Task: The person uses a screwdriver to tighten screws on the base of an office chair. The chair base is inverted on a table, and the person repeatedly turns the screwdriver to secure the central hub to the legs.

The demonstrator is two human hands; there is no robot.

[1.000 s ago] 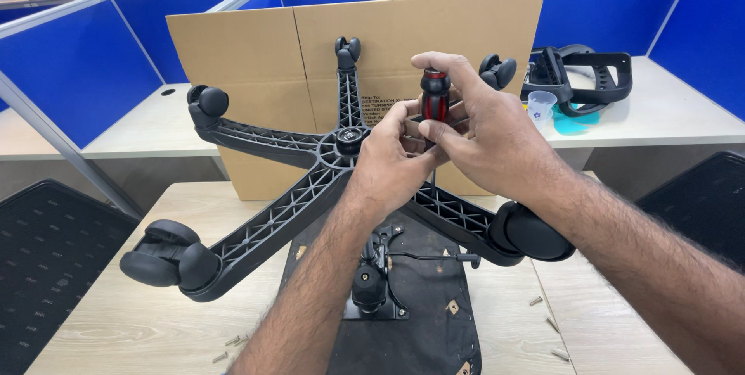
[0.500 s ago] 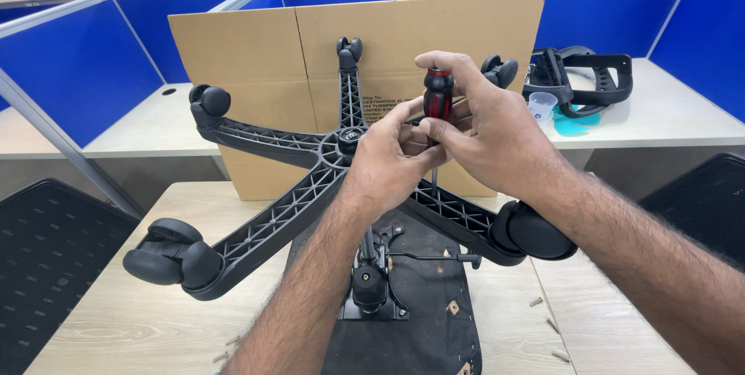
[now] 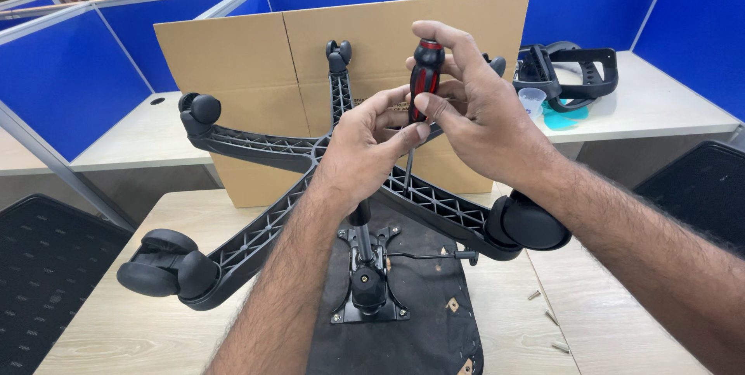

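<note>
A red-and-black screwdriver [image 3: 424,80] is held upright at centre, its handle clamped in the grip of the right hand [image 3: 485,123]. Its shaft is pinched by the left hand [image 3: 365,146] above a black five-star chair base [image 3: 264,231]. A brown cardboard box [image 3: 240,72] stands at twelve o'clock on the desk [image 3: 116,336].

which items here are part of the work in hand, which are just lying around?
In use:
right hand and left hand on the red-black screwdriver
chair base
seat mechanism

Lying about:
cardboard box
armrests
plastic cup
loose screws
</note>
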